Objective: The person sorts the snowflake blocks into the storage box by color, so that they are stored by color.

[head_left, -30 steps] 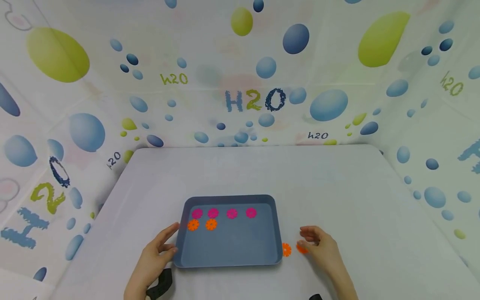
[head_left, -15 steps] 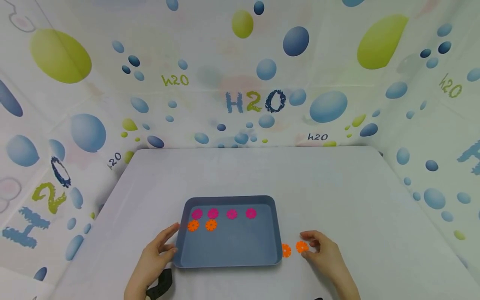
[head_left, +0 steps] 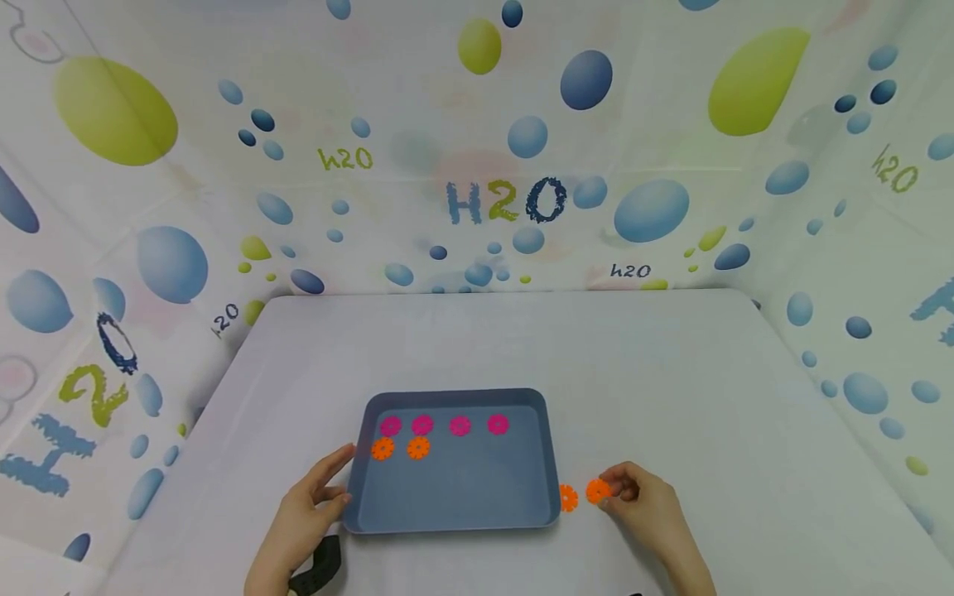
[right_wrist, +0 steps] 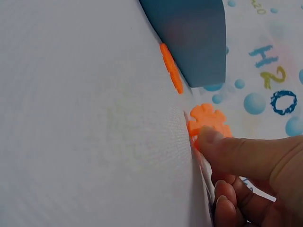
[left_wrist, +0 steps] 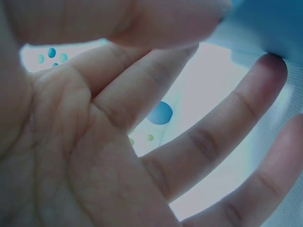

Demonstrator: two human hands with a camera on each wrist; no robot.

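My right hand [head_left: 647, 507] pinches an orange flower-shaped disc [head_left: 596, 492] with notched edges between thumb and fingers. The right wrist view has this orange disc [right_wrist: 207, 118] tipped up on edge, the thumb across its face. A second orange disc [head_left: 569, 498] lies flat on the table against the right side of the blue-grey tray [head_left: 477, 492]. Inside the tray, several pink discs [head_left: 460, 425] form a back row, with two orange discs [head_left: 419, 448] in front at the left. My left hand [head_left: 301, 507] touches the tray's left side with extended fingertips.
White cloth covers the table [head_left: 671, 364], whose far edge meets a patterned backdrop [head_left: 417, 99] with blue and green drops. A black band [head_left: 322, 565] shows at my left wrist. The tray has a low raised rim.
The orange disc under my right fingers is now gripped and tilted up off the flat, after lying on the table half a second ago. My left hand and the tray stay put.
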